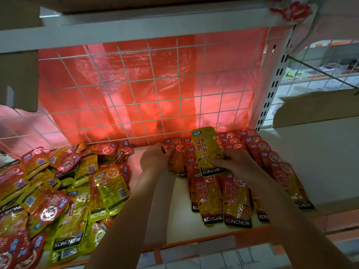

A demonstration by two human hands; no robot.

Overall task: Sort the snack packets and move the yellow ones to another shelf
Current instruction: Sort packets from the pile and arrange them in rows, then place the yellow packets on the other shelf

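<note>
Your right hand (231, 162) pinches a yellow packet (208, 151) by its lower end, holding it upright over the neat rows of red packets (229, 199) on the shelf (320, 162). Your left hand (154, 158) curls around a red packet (175, 162) just beside. The mixed heap (58, 191) lies left.

glossy, crinkled plastic snack packets (58, 191) catch the light; the white shelf (178, 210) looks smooth and matt, backed by painted wire mesh (147, 90) over thin translucent red plastic sheet (223, 84).
</note>
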